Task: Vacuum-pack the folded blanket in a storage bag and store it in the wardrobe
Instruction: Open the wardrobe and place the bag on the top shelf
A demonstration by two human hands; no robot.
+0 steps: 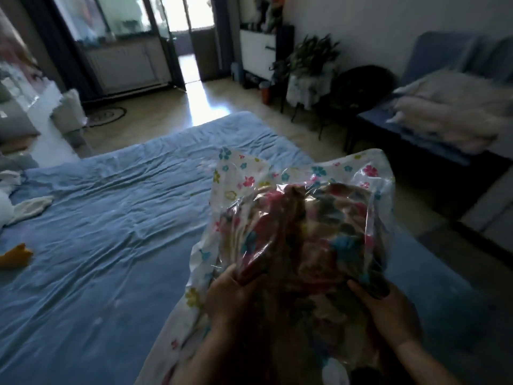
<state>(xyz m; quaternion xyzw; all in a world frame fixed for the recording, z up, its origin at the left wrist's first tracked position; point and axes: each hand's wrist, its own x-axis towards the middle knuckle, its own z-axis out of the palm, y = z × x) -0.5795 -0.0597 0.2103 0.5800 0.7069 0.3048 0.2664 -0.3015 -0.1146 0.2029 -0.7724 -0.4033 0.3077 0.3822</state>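
The left hand (233,295) grips the near left side of the one storage bag (244,176), thumb on top. The right hand (388,315) grips its near right side the same way, so two hands hold it above the right edge of the bed (111,232). The bag is clear plastic with a flower print, and one many-coloured blanket (311,232) is bunched inside it. On the wrinkled blue sheet to the far left lie one yellow object (15,255) and one white cloth (30,207). Farther off on the right, a blue sofa (433,56) carries one pale fluffy bundle (449,112). One potted plant (313,54) stands by the back wall, near a bright glass door (191,37).
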